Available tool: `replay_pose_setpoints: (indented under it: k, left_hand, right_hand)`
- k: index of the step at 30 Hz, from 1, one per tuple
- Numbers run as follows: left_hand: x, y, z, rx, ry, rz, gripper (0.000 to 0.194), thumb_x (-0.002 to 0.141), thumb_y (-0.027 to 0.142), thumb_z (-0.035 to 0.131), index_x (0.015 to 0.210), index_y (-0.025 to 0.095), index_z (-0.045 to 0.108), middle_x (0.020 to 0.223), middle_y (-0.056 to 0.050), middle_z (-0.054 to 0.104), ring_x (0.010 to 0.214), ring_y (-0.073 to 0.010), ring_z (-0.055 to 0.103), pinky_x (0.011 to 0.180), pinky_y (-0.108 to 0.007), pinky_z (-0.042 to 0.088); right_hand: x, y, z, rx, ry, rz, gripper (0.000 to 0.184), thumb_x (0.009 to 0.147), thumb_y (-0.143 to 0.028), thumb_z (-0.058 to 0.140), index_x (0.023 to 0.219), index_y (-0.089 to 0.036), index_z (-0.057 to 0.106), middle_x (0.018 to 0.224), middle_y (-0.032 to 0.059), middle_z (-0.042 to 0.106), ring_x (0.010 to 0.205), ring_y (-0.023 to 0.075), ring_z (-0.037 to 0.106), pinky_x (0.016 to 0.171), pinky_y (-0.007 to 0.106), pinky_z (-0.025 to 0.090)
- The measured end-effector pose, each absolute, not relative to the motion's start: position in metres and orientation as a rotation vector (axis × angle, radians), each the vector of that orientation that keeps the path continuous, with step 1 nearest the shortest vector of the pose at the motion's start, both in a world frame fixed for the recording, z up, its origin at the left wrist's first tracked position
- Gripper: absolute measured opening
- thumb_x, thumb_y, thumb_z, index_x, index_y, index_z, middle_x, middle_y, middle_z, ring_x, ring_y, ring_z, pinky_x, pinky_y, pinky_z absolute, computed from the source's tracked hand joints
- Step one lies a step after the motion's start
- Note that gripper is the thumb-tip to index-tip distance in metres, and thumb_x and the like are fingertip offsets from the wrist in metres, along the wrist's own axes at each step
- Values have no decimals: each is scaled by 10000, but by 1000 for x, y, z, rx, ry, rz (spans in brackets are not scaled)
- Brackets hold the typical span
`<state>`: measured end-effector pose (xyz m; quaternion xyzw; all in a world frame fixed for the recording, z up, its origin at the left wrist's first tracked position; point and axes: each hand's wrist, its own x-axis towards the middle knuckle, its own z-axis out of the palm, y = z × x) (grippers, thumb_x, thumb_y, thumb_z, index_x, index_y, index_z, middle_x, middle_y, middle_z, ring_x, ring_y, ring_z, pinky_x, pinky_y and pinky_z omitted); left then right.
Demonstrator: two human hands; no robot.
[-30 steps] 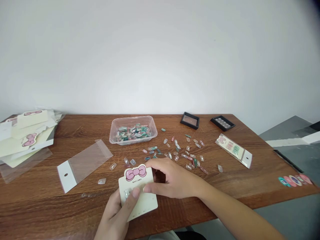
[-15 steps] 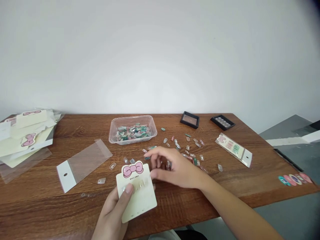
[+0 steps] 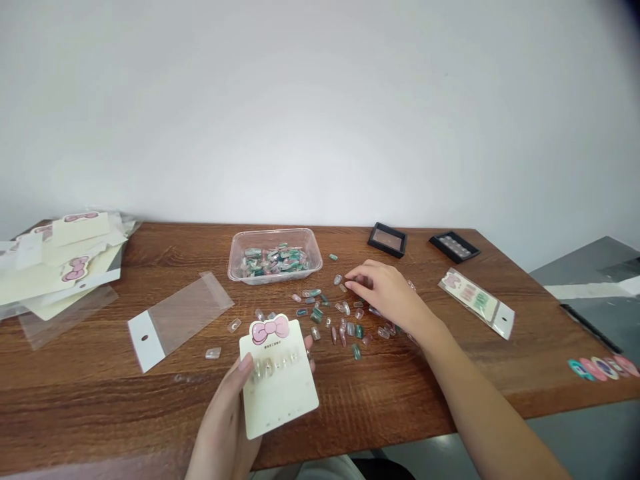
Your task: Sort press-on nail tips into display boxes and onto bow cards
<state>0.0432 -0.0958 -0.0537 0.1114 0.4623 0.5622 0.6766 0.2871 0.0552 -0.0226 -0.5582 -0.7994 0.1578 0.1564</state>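
Note:
My left hand [image 3: 225,427] holds a cream card [image 3: 281,393] with a pink bow printed at its top, thumb on its left edge. A row of small press-on nails is stuck across the card's upper half. My right hand [image 3: 385,293] reaches out over the loose press-on nails [image 3: 340,320] scattered on the wooden table [image 3: 100,393]. Its fingertips are curled and pinched together among the pieces by the far side of the scatter. What they pinch is too small to make out.
A clear plastic tray [image 3: 275,257] of nails stands behind the scatter. An empty clear sleeve [image 3: 180,317] lies left of the card. A pile of cards and sleeves [image 3: 60,260] sits far left. Two black boxes [image 3: 387,239] and a packed sleeve [image 3: 477,300] lie right. Stickers [image 3: 600,367] mark the right edge.
My right hand left the card and moved away to the right, out onto the scattered nails. The card in my left hand stayed roughly in place and shows its row of nails uncovered.

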Motion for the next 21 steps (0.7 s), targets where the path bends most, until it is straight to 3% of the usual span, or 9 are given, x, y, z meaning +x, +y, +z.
replay_pose_setpoints:
  k: [5,12,17,21]
  left_hand:
    - [42,-96,-56,277,1008,1279,368,975,385,634,1294,202,618,1346,-104,620,1132,-275,645,941,-490,559]
    - [48,-98,-51,267,984,1292,417,976,443,618,1307,189,613,1357,-110,623,1161,-292,640,974,-520,538]
    - [52,-96,-42,261,961,1279,512,888,614,631,1249,260,710,1184,-91,772,1174,-379,682,1031,-534,525]
    - [48,-93,-36,246,876,1222,558,891,598,617,1269,203,729,1177,-125,784,1175,-405,689,1086,-551,479]
  right_hand:
    - [273,52,-28,-1635,-2273,392,158,932,-341,673,1006,-217,737,927,48,673,893,237,638,776,357,458]
    - [278,48,-19,-1420,-2384,473,118,976,-231,575,959,-219,692,949,42,667,919,213,626,827,355,457]
    - [282,37,-4,-1325,-2532,665,71,961,-253,608,969,-227,674,966,27,655,888,196,605,838,359,441]
    - [286,34,-1,-1398,-2570,699,83,947,-255,609,1009,-232,659,1022,33,638,931,212,598,853,376,428]
